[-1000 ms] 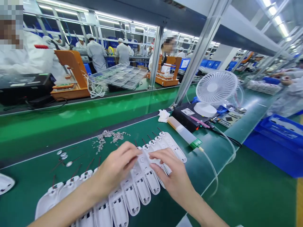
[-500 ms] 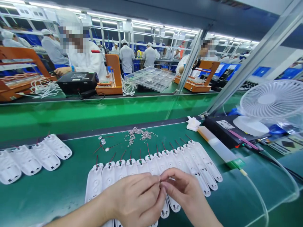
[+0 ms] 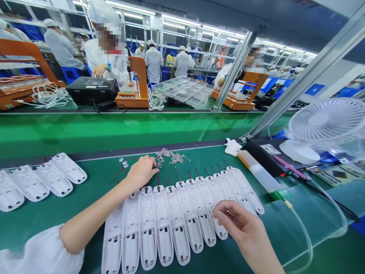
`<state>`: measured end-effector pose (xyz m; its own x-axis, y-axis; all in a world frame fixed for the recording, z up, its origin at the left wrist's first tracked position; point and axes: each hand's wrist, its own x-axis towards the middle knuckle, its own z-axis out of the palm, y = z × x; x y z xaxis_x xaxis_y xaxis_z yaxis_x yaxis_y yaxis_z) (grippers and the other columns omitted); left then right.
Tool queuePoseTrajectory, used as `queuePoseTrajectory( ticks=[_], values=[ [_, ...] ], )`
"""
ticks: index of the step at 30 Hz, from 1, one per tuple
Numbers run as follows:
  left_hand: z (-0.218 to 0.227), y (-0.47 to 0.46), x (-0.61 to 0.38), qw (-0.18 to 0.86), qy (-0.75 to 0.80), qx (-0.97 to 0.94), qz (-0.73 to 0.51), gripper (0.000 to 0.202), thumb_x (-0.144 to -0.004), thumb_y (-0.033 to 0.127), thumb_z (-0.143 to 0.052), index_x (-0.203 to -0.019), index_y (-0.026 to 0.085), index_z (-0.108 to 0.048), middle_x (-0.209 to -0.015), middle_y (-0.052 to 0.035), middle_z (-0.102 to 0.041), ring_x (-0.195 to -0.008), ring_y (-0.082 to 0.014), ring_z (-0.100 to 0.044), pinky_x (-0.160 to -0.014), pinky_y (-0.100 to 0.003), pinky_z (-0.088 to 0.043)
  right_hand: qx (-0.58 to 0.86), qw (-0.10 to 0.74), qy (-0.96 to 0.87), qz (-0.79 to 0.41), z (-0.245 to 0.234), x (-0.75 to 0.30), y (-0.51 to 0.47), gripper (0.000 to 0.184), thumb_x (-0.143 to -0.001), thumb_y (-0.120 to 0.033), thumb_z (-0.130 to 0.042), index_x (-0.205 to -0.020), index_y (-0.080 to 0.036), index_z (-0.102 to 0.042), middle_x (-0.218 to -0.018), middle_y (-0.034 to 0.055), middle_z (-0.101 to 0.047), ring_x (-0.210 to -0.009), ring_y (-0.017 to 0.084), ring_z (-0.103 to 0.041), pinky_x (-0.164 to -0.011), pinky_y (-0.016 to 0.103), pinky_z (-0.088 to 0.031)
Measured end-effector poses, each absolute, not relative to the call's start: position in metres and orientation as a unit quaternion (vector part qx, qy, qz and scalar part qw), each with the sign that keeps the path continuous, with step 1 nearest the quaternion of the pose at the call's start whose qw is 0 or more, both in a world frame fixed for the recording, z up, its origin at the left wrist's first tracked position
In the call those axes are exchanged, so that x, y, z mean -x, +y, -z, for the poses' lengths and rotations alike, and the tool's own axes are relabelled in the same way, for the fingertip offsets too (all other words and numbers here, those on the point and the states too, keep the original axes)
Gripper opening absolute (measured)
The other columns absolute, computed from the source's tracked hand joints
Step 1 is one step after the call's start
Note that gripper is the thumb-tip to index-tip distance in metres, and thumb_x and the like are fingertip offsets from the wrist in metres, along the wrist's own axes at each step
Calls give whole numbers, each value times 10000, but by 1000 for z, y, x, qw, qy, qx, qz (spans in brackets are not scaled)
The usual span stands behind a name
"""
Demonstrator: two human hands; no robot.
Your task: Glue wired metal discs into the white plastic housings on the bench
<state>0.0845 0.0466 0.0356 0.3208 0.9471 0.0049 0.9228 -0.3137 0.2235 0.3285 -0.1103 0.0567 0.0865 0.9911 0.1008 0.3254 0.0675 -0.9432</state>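
A fanned row of several white plastic shells (image 3: 176, 217) with red wires at their tops lies on the green mat in front of me. My left hand (image 3: 141, 172) reaches past the row's top to the edge of a heap of small metal parts (image 3: 169, 156), fingers curled down over them. My right hand (image 3: 242, 224) hovers over the lower right shells, thumb and forefinger pinched together; whether it holds anything is too small to tell.
More white shells (image 3: 42, 180) lie at the left. Small round metal discs (image 3: 123, 163) sit by the heap. A glue tube (image 3: 259, 173) with a thin hose, a black box (image 3: 268, 152) and a white fan (image 3: 322, 127) stand right. Co-workers sit beyond the green belt (image 3: 114, 131).
My hands have separated: the left went forward to the metal heap, the right stayed low over the shells. The view steadied and tilted slightly down.
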Motion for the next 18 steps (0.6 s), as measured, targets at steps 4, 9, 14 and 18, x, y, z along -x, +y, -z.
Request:
queuePoseTrajectory(
  ticks=[4, 9, 14, 18],
  values=[
    [-34, 51, -92, 114, 594, -795, -45, 82, -816, 200, -527, -779, 173, -595, -850, -60, -605, -864, -224, -584, -681, -304, -459, 585, 440, -612, -299, -52, -327, -123, 158, -829, -357, -574, -748, -224, -594, -641, 0, -589, -546, 130, -550, -485, 185, -480],
    [-40, 49, -97, 124, 587, -799, -41, 112, -814, 168, -482, -791, 177, -591, -871, -68, -610, -856, -231, -585, -640, -296, -448, 515, 380, -759, -122, -46, -316, -135, 143, -877, -155, -448, -793, -201, -555, -719, 34, -585, -636, 150, -537, -539, 239, -472],
    [-42, 56, -93, 131, 587, -795, -72, 163, -776, 126, -472, -820, 200, -611, -798, -34, -653, -760, -210, -607, -652, -303, -456, 474, 320, -820, 18, -38, -303, -146, 234, -883, -98, -373, -781, -182, -566, -678, 31, -554, -602, 151, -472, -533, 270, -403],
    [-43, 59, -88, 150, 582, -791, -117, 177, -806, 173, -472, -835, 203, -643, -860, -35, -680, -823, -208, -615, -737, -317, -463, 479, 319, -817, 29, -31, -282, -153, 315, -929, -142, -299, -752, -185, -556, -681, 18, -557, -613, 145, -483, -595, 284, -404]
  ],
)
